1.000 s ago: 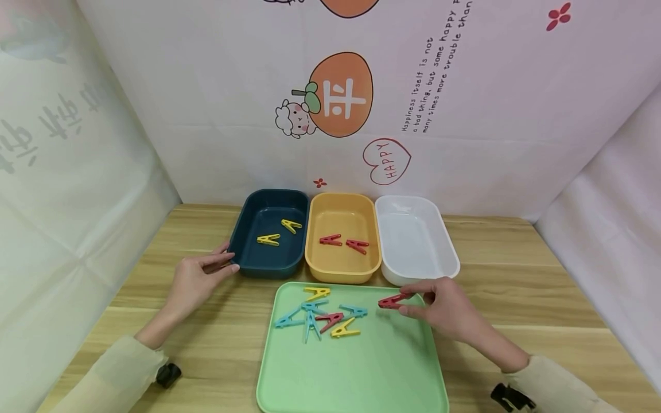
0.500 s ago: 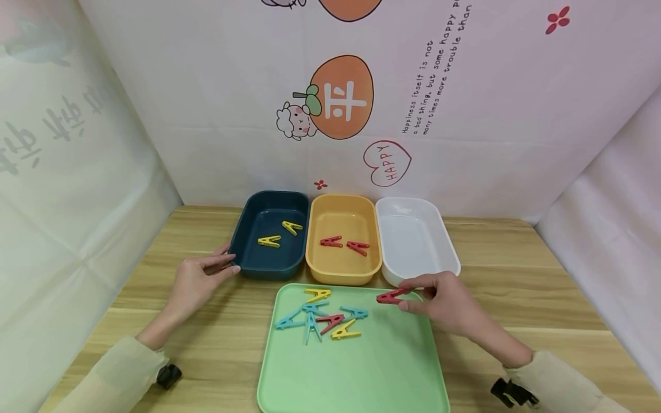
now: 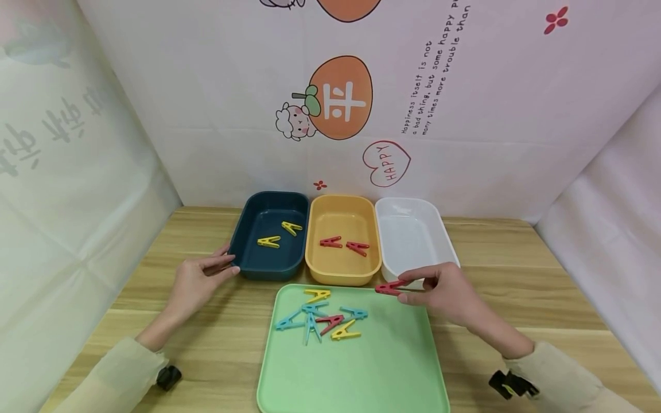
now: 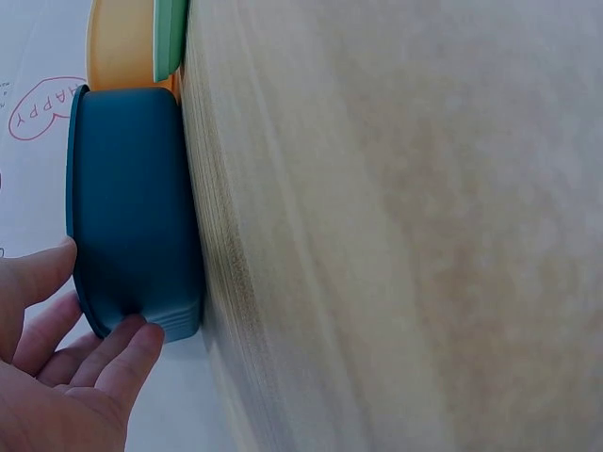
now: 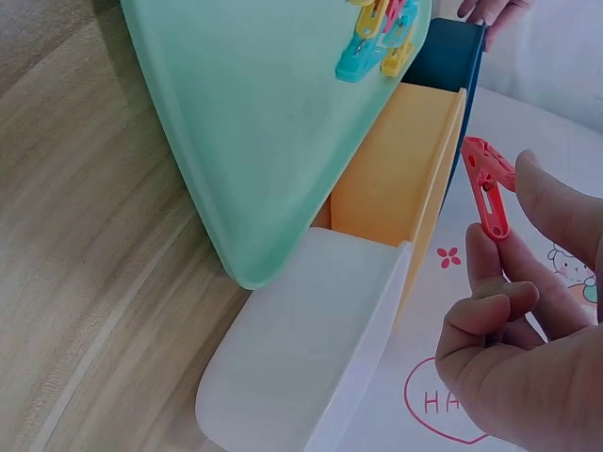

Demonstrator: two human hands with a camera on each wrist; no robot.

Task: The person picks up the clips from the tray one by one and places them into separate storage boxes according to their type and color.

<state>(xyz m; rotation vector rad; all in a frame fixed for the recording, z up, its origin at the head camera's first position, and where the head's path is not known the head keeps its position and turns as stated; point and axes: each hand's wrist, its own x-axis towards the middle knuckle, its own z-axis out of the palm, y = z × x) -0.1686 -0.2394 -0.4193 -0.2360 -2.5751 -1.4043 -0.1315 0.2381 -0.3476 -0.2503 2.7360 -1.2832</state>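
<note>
In the head view my right hand (image 3: 449, 292) pinches a small red clothespin (image 3: 388, 288) between thumb and fingertips, over the far right edge of the green tray (image 3: 361, 378). In the right wrist view the clothespin (image 5: 488, 185) points away from the fingers. My left hand (image 3: 198, 281) touches the outside of the near left corner of a dark blue bin (image 3: 268, 271), its fingers nearly straight. The left wrist view has the thumb at the bin's rim and the other fingers against its end wall. Several blue, yellow and red clothespins (image 3: 330, 324) lie on the tray's far half.
Side by side behind the tray stand the dark blue bin with two yellow clothespins (image 3: 268, 241), a yellow-orange bin (image 3: 341, 278) with two red clothespins (image 3: 357, 248), and a white bin (image 3: 413, 229). A printed cloth (image 3: 232, 115) hangs behind them.
My right hand has moved slightly up and away with the red clothespin, from above the tray to its far edge near the bins. The left hand stays at the dark blue bin.
</note>
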